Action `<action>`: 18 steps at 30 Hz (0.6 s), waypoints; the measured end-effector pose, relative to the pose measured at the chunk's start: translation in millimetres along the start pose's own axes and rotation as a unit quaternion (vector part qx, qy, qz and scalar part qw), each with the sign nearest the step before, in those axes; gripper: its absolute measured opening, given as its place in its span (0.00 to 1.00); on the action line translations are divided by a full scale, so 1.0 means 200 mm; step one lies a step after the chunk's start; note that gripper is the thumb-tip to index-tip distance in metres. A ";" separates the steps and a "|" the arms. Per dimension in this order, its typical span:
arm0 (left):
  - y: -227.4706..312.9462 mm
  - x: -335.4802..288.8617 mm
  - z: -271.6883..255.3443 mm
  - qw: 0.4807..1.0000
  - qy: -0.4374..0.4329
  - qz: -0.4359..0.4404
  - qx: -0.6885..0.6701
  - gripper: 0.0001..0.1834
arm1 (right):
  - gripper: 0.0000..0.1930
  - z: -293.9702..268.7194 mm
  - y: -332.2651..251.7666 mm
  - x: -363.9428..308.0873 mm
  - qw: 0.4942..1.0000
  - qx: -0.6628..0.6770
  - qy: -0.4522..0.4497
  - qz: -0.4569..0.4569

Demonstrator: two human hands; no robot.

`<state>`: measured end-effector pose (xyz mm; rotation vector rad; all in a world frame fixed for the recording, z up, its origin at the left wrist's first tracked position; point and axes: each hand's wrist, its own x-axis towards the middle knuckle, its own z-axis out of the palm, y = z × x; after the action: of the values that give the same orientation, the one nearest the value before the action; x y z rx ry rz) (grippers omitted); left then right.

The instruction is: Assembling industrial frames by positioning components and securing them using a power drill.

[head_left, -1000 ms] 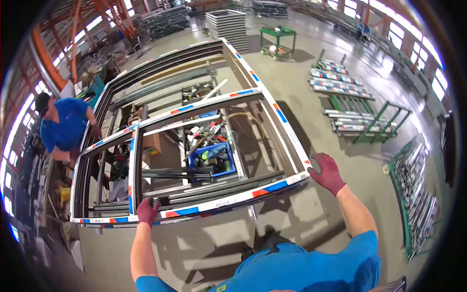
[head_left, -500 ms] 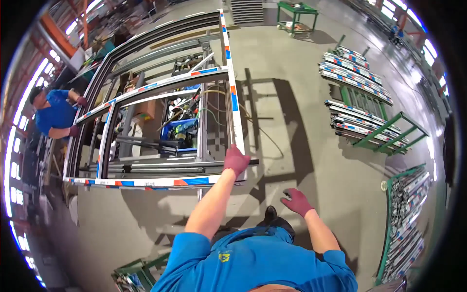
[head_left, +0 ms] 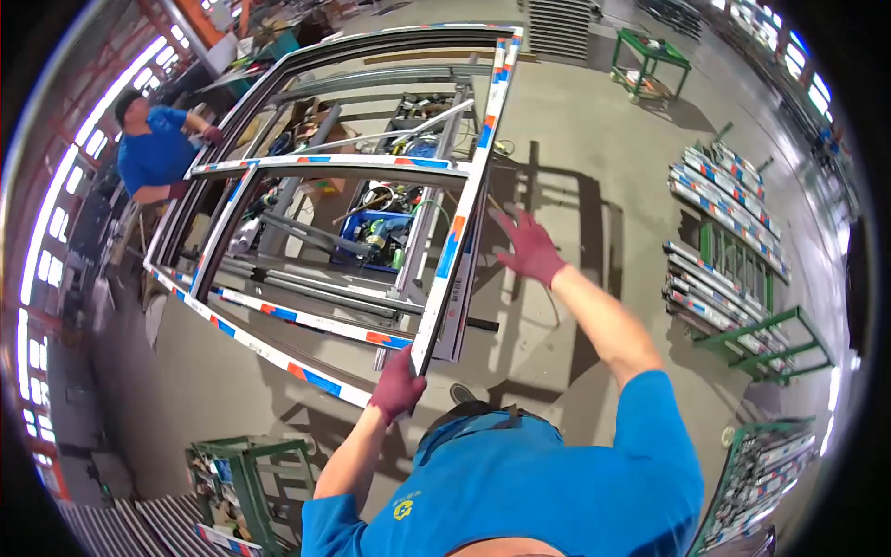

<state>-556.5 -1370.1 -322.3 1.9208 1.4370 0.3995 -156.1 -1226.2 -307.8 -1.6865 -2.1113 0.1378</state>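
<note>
A large window frame (head_left: 441, 278), its profiles covered in white film with red and blue marks, lies tilted over a work table. My left hand (head_left: 399, 382), in a maroon glove, is closed around its near right corner. Beyond the frame's right side my right hand (head_left: 532, 249), gloved alike, hovers apart from it with fingers spread. Under the raised near end, a second profile bar (head_left: 316, 320) with the same film shows on the table. A co-worker (head_left: 153, 153) in a blue shirt has gloved hands at the frame's left side.
Through the frame I see a blue bin (head_left: 376, 243) of tools and grey metal bars (head_left: 316, 237). Racks of wrapped profiles (head_left: 724, 278) stand at the right, a green cart (head_left: 650, 65) at the back right. Another green rack (head_left: 251, 473) is close at the lower left.
The frame's near end has lifted and swung toward me, uncovering the bar beneath. My left hand now holds its corner. My right hand has risen and reached forward beside the frame.
</note>
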 end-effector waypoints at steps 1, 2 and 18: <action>0.04 -0.03 -0.05 0.998 -0.049 -0.032 -0.023 0.42 | 0.49 0.03 0.05 0.14 0.998 -0.055 -0.005 -0.027; 0.06 -0.09 -0.12 0.993 -0.090 -0.061 -0.053 0.43 | 0.49 0.00 0.06 0.28 0.990 -0.091 0.012 -0.104; -0.03 -0.32 -0.05 0.987 -0.045 -0.151 0.012 0.45 | 0.33 0.21 0.36 1.18 0.856 -0.088 -0.215 -0.462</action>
<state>-589.1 -1425.5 -310.2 1.6798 1.6466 0.1517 -145.7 -976.2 -307.6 -0.5611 -3.1098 0.0201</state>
